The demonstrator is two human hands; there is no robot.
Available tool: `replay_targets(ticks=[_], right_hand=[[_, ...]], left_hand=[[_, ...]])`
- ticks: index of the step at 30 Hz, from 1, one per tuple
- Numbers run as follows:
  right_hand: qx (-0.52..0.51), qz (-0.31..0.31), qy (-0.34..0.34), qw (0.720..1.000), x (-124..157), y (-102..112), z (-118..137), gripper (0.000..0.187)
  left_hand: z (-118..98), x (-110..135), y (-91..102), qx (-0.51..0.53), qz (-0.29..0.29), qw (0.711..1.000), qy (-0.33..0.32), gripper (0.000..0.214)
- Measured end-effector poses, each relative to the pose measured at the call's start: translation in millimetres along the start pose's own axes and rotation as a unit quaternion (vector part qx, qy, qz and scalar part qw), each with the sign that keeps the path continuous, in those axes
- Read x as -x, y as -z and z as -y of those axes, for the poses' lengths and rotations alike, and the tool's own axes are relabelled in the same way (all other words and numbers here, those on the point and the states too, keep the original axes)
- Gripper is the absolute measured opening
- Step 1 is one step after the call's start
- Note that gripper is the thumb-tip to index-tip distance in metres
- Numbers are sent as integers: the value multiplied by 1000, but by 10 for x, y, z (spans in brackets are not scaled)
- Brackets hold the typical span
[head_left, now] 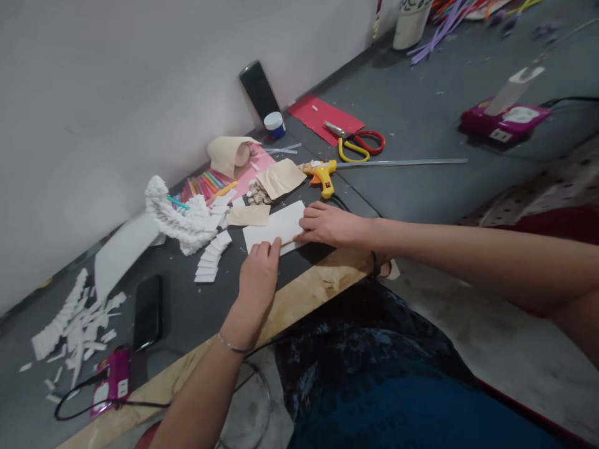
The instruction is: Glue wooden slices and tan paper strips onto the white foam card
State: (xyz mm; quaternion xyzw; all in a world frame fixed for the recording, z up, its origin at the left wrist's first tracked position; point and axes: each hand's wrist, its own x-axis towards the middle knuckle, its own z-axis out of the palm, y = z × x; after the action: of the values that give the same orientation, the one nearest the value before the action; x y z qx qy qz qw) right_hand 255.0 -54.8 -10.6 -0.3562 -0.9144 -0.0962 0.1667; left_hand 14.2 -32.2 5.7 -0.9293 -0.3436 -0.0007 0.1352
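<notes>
Clearly, both hands were on one white rectangular sheet (274,226), and this sheet lay on a dark grey work surface (180,315), not far from a wooden plank edge (299,305). The right hand (329,224) came across from the right side and lay open on the sheet's right end, with its fingers together. The left hand (256,277), which wore a thin bracelet (231,343), had its fingers bent over the near edge of the sheet, but I could not tell if this hand really gripped it. Just beyond the sheet, and touching it, was a piece of tan paper (249,215). A folded kraft paper piece (281,178) lay further on, beside a small heap of pale pebbles (259,192). To the left of the hands stood a short row of small white rectangles (210,257), near a fluffy white fringed roll (180,218). Beyond the right hand, a yellow glue gun (324,173) lay next to a long metal ruler (402,162). Further away were scissors with red and yellow handles (354,142) on a red paper sheet (322,118), while a black phone (148,312) lay at the lower left, near loose white scraps (77,327)
</notes>
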Motion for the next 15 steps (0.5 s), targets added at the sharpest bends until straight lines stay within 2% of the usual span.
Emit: replay_targets(ticks=[4, 12, 15], right_hand=[[9, -20, -5, 1000, 15, -42, -9, 27], [-34, -27, -30, 999, 72, -97, -106, 26], [-49, -32, -85, 995, 85, -44, -156, 27]], left_hand=[[-63, 73, 38, -43, 31, 998, -19, 50], [-165, 93, 146, -48, 70, 996, -26, 56], [-176, 81, 178, -51, 78, 995, -23, 56]])
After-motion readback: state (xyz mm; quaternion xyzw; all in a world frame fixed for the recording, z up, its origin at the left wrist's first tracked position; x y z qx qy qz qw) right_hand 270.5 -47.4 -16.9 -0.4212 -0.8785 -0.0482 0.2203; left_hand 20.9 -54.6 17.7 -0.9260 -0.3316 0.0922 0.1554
